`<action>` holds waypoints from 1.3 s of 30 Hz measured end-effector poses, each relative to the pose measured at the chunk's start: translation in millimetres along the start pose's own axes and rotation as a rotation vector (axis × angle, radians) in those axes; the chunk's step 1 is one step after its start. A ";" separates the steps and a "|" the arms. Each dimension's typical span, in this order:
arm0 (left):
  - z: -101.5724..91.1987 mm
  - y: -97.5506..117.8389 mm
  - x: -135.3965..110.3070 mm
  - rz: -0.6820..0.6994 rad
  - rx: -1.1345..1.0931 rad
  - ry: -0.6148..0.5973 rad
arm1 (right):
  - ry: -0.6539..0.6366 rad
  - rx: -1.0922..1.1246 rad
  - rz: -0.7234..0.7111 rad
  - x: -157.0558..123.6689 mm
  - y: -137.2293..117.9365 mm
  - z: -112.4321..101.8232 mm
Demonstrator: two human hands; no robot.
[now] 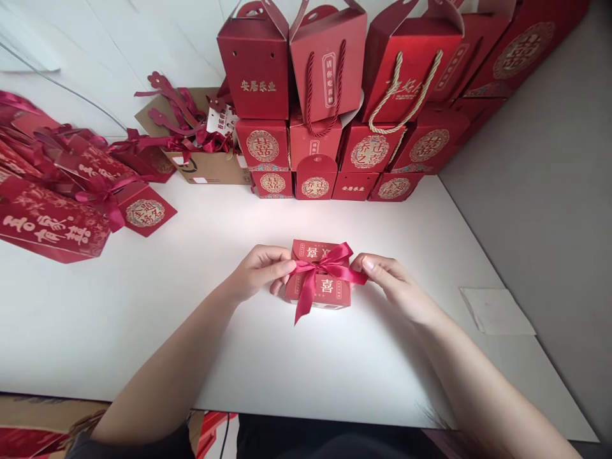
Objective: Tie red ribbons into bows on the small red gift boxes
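A small red gift box (318, 294) with gold characters lies on the white table (268, 357) in front of me. A dark pink ribbon (306, 298) crosses its top, tied in a bow, with one tail hanging over the near side. My left hand (265, 271) pinches the bow's left loop between thumb and forefinger, beside the box's left edge. On the other side, my right hand (385, 277) has thumb and forefinger closed on the bow's right end. Its other fingers are curled in.
Red gift boxes (313, 185) stand stacked against the back wall, some with rope handles. Back left is a cardboard carton (215, 167) of ribbons and tags. Tied red boxes (52, 217) pile up at left. A folded white paper (497, 310) lies at right, near the grey wall.
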State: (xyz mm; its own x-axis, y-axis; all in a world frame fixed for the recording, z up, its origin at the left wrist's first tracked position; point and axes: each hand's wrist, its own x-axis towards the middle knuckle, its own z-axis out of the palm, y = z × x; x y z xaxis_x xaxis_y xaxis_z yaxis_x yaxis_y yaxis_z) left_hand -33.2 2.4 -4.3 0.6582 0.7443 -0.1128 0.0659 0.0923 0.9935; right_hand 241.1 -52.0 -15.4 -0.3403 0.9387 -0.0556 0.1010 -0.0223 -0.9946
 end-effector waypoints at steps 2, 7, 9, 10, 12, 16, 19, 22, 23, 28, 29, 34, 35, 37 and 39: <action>0.6 -0.3 1.0 -0.009 -0.006 0.022 | -0.017 0.036 -0.005 -0.5 -1.1 2.7; 0.3 -2.3 3.9 -0.034 0.011 0.059 | -0.075 0.023 -0.030 -1.6 -0.7 0.9; 0.7 -2.2 4.0 -0.039 0.039 0.073 | -0.100 -0.001 -0.055 -2.2 -1.1 -1.8; 1.2 -1.6 3.6 -0.035 0.059 0.077 | -0.110 -0.009 -0.070 -2.6 -1.7 -3.1; 3.4 0.8 2.3 -0.014 0.109 0.083 | -0.129 -0.019 -0.097 -4.1 -3.6 -4.8; 11.3 9.9 -1.6 0.003 0.220 0.121 | -0.172 -0.031 -0.146 -8.1 -8.2 -5.5; 16.8 15.9 -4.4 -0.007 0.307 0.135 | -0.201 -0.063 -0.170 -10.4 -10.4 -6.2; 19.3 18.4 -6.1 -0.023 0.378 0.132 | -0.236 -0.128 -0.158 -11.6 -12.0 -8.9; 19.5 18.7 -6.5 -0.027 0.388 0.135 | -0.250 -0.161 -0.143 -11.7 -12.5 -10.2; 20.1 19.7 -7.2 -0.072 0.385 0.144 | -0.313 -0.266 -0.060 -9.3 -13.9 -17.4; 20.1 19.6 -7.3 -0.087 0.378 0.151 | -0.320 -0.267 -0.050 -8.8 -13.7 -18.6; 19.6 14.8 -5.8 -0.074 0.351 0.229 | -0.366 -0.237 -0.006 -9.0 -11.6 -19.0; 19.7 13.8 -5.0 -0.051 0.356 0.245 | -0.382 -0.210 -0.009 -9.4 -11.1 -18.2; 20.3 13.3 -3.2 0.005 0.360 0.256 | -0.426 -0.155 -0.014 -10.2 -10.2 -17.2; 20.1 15.9 -2.6 0.061 0.348 0.264 | -0.432 -0.120 -0.013 -10.4 -9.1 -18.1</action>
State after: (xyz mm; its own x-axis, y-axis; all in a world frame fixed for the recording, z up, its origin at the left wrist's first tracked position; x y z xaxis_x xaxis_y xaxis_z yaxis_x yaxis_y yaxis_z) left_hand -18.8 -11.4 12.0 0.4574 0.8892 -0.0077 0.3113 -0.1520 0.9381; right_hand 260.6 -55.4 -4.2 -0.6992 0.7080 -0.0994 0.1928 0.0528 -0.9798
